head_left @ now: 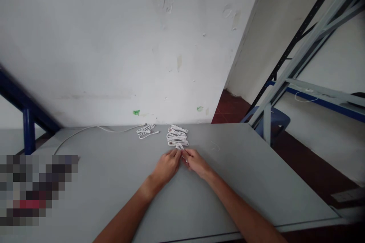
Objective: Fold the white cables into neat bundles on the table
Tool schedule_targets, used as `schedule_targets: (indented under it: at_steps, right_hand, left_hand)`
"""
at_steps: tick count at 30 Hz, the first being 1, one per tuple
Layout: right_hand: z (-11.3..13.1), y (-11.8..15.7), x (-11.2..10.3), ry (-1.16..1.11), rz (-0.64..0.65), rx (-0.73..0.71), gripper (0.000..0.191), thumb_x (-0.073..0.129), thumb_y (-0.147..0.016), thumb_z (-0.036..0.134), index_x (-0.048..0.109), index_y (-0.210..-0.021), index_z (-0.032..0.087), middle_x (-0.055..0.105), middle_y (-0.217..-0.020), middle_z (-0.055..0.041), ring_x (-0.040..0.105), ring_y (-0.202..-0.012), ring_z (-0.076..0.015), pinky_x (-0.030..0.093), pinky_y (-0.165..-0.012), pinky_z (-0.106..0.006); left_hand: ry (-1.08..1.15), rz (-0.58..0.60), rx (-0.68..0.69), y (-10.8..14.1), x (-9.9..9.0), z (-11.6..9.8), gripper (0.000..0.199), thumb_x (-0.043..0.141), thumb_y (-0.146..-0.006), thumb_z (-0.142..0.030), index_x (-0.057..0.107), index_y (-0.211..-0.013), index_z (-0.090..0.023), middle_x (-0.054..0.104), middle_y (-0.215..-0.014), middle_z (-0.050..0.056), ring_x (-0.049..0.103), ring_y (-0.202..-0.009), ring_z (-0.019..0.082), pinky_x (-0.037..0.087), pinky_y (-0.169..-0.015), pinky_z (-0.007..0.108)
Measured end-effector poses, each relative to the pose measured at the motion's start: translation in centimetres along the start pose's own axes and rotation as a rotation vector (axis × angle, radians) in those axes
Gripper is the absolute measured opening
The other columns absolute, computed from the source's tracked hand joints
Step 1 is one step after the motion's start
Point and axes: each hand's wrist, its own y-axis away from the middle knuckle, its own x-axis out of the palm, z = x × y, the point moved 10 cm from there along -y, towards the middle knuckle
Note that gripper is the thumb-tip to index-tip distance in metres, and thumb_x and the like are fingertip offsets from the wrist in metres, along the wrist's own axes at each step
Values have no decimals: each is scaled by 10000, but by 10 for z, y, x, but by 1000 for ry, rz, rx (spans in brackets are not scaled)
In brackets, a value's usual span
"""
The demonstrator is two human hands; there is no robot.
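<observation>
Between my two hands is a white cable point(180, 146), its loop sticking out past the fingertips. My left hand point(168, 164) is closed on it from the left. From the right, my right hand point(195, 161) pinches the same cable, with the fingertips of both hands almost touching. The part inside the fingers is hidden. Right beyond them, several coiled white cables point(177, 135) lie in a stacked row on the grey table. Another loosely coiled white cable point(146, 131) with a USB plug rests to the left of that row.
The grey table point(228, 190) meets a white wall point(128, 45) at its back. A long pale cord point(76, 133) runs along the back left. A blurred patch point(31, 193) covers the left front. Metal frames point(285, 79) and a blue chair point(275, 121) stand on the right.
</observation>
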Motion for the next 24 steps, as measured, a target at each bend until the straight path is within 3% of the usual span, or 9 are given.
schedule_targets:
  at_steps: [5,8,10,14,19,22,24]
  right_hand:
    - [8,4,2,169,78,-45,324,713,-820,414,572,-611,210,496,-488,56,398,-472,-98,268,-468,-227]
    - [8,4,1,236,88,-67,289,676,-842,431,588,-667,220,518,-521,57,403,-462,-104,272,-476,-237]
    - [14,3,0,268,66,-155,236,662,-855,403,609,-710,224,544,-570,50,418,-495,-115,297,-506,-247]
    - [35,8,-1,415,-51,-398,138,657,-858,288,629,-729,248,575,-626,21,468,-594,-154,366,-643,-270]
    - [40,11,6,459,-34,-468,117,638,-878,279,652,-762,271,616,-664,-1,536,-650,-189,421,-737,-287]
    - [40,13,9,459,15,-491,97,613,-899,294,695,-944,269,695,-776,-16,604,-732,-202,462,-787,-300]
    - [41,16,8,476,13,-525,225,620,-894,285,686,-1109,269,743,-963,-45,651,-861,-222,474,-857,-323]
  left_hand:
    - [286,-131,-164,1,-11,14,224,436,-951,-138,599,-812,-202,661,-798,52,599,-693,175,450,-689,278]
    - [539,-187,-288,2,-14,24,226,509,-920,-185,606,-716,-193,624,-698,21,526,-627,148,401,-658,266]
    - [699,-200,-404,3,-10,33,230,569,-889,-239,607,-670,-181,569,-624,-3,457,-587,131,360,-616,255]
    - [943,-153,-539,5,7,41,352,590,-878,-416,542,-622,-180,445,-544,-41,358,-534,103,284,-519,235]
    - [1224,-54,-618,10,21,41,335,606,-846,-454,536,-668,-179,428,-541,-46,309,-490,79,223,-460,225]
    - [1398,-13,-658,13,26,40,277,661,-785,-407,566,-698,-162,432,-561,-47,293,-486,63,175,-452,216]
    - [1428,-1,-661,13,26,40,270,668,-766,-400,568,-701,-159,431,-566,-48,290,-484,58,159,-448,214]
